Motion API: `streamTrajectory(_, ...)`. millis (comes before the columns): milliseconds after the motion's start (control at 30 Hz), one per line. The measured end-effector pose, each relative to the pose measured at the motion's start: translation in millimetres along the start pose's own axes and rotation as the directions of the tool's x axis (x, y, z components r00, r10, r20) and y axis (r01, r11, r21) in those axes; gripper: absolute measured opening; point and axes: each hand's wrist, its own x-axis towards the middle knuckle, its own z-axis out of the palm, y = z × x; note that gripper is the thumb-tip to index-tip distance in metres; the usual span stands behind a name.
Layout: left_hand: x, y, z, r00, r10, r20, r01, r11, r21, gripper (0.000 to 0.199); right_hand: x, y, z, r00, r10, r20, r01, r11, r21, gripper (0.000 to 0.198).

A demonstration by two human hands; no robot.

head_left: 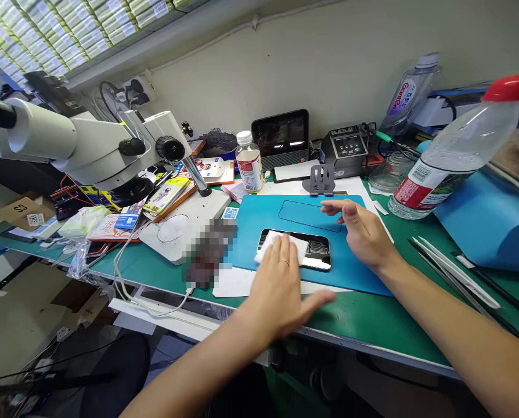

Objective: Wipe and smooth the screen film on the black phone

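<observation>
My left hand [279, 284] lies flat, fingers stretched out and thumb spread, on a folded white wipe [301, 248]. Under the wipe a smartphone [320, 252] with a dark, glossy face rests on a blue mat [255, 215]; the hand and wipe cover its left part. My right hand [361, 229] hovers over the mat's right side, fingers apart, with nothing visible in it. Close to its fingertips is a clear screen protector [303, 216] with a black border, lying behind the phone.
A microscope [111, 148] stands on the left. At the back are a small bottle [249, 165], a dark-screened device [281, 133] and a control box [345, 151]. Tweezers [453, 273] and a large red-capped bottle [442, 168] are on the right. A cable [120, 273] hangs over the front edge.
</observation>
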Motion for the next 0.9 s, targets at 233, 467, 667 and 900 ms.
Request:
streamTrajectory(233,31.8,49.1,9.5,0.985,0.170,-0.037,-0.169,0.985,0.021,0.113,4.6,4.9,-1.4,1.000,0.005,0.011,-0.004,0.999,-0.054,0.060)
streamTrajectory(467,21.1,-22.9,-4.6,1.000,0.017,-0.006,-0.017,1.000,-0.005,0.102,9.2,4.9,-6.5,1.000,0.011,-0.015,-0.013,0.988,-0.156,0.048)
streamTrajectory(667,-27.5,-41.1,-4.9,0.997,0.000,0.076,0.004,0.998,-0.055,0.098,9.1,2.9,-1.2,0.999,-0.022,0.033,0.028,0.981,-0.191,0.052)
streamTrajectory(900,-15.7,-51.7,-21.8,0.997,-0.024,0.067,0.031,0.994,-0.108,0.072,7.1,0.3,-3.3,1.000,0.018,0.013,-0.015,0.975,-0.220,0.053)
